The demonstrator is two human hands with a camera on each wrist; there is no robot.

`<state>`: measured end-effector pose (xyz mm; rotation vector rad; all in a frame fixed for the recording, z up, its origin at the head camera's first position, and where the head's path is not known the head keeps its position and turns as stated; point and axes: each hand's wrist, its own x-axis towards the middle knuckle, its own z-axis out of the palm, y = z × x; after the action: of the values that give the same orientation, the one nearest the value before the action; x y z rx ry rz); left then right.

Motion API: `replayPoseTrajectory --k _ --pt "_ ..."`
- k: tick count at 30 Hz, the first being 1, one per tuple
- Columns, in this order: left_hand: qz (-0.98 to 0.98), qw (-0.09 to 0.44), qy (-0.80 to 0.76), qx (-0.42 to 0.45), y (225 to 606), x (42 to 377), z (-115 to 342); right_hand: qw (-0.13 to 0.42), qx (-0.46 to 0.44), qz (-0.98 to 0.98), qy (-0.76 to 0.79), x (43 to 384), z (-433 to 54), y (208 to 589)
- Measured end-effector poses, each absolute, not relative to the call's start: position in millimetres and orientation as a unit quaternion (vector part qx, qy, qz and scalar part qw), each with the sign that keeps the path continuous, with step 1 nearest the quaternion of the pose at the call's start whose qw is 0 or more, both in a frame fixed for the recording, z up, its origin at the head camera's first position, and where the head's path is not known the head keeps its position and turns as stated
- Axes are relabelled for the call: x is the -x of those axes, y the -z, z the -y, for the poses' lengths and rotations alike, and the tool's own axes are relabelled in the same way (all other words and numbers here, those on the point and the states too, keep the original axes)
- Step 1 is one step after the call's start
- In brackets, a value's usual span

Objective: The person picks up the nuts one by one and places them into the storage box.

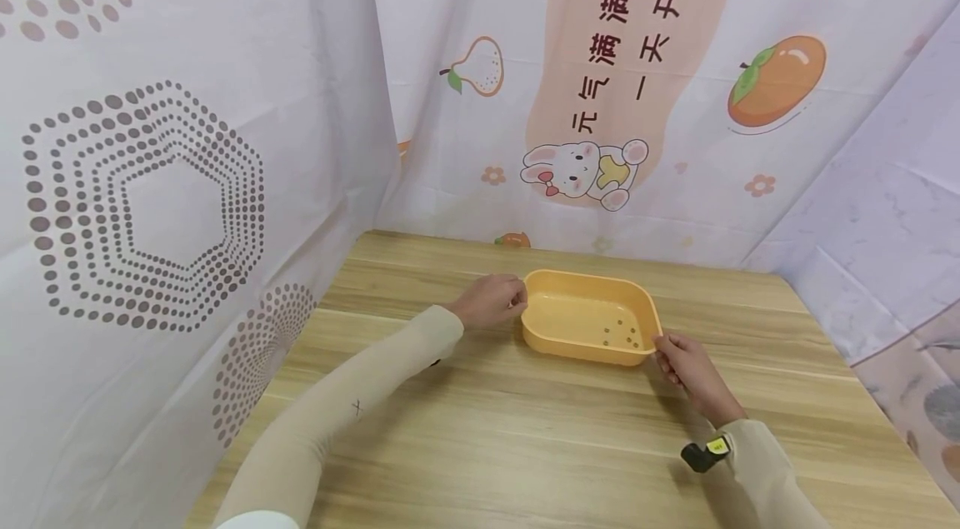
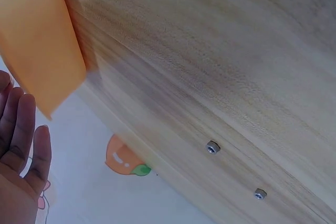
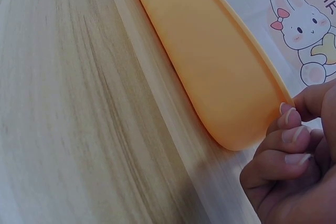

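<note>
A shallow yellow-orange plastic tray [image 1: 577, 283] with rounded corners sits on the wooden table. Several small metal nuts lie inside it, toward the right end, among them one nut [image 1: 620, 321]. My left hand [image 1: 491, 301] grips the rim at the left end; the left wrist view shows those fingers [image 2: 26, 124] beside the tray wall [image 2: 39, 30], with the thumb out of sight. At the near right corner my right hand [image 1: 690, 371] pinches the rim between thumb and fingers. The right wrist view shows its other fingers curled below the rim.
Two hex nuts, one [image 2: 212, 147] and another [image 2: 260, 194], lie on the table surface in the left wrist view. Printed white cloth [image 1: 465, 154] hangs along the table's back edge, with a dotted cloth [image 1: 180, 212] at the left and more cloth at the right.
</note>
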<state>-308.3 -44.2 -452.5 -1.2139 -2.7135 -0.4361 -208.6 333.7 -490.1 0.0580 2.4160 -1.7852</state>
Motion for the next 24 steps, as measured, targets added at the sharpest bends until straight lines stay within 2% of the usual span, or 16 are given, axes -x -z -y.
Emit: replayPoseTrajectory --k 24 --pt "0.892 0.081 0.153 0.418 455.6 305.2 41.8 0.066 -0.021 -0.804 0.591 208.0 -332.5 490.7"
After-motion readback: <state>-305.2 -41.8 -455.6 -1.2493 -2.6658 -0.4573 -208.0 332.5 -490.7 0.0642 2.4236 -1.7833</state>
